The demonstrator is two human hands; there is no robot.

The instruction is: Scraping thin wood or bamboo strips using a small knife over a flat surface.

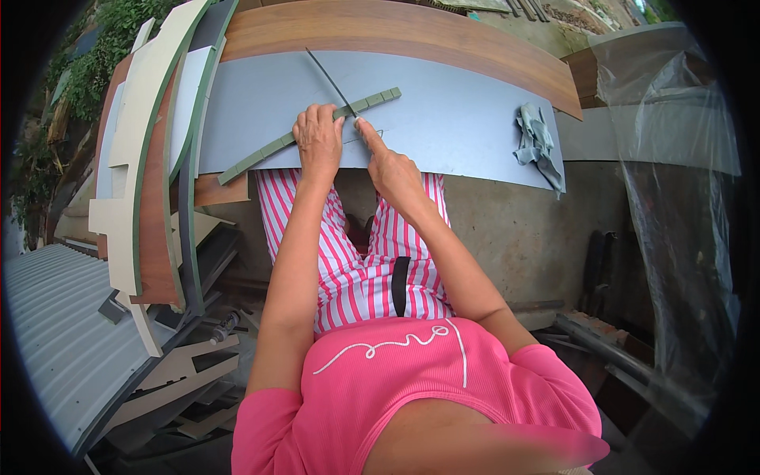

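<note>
A long, narrow green strip [265, 150] lies slantwise over a grey-blue board [459, 111], with evenly spaced cross lines along it. My left hand [319, 141] is closed over the strip near its middle and presses it to the board. In my right hand [393, 170] is a long, thin, dark blade [326, 73], gripped at its near end with the index finger stretched along it. The blade crosses the strip just right of my left fingers and points away to the far left. Its handle is hidden in my palm.
A crumpled grey-green cloth [535, 146] lies at the board's right end. Behind is a wood-grain panel [396, 28]. Long board offcuts [150, 182] stack up on the left, above corrugated metal sheeting [63, 293]. Clear plastic sheeting [673, 182] hangs at right.
</note>
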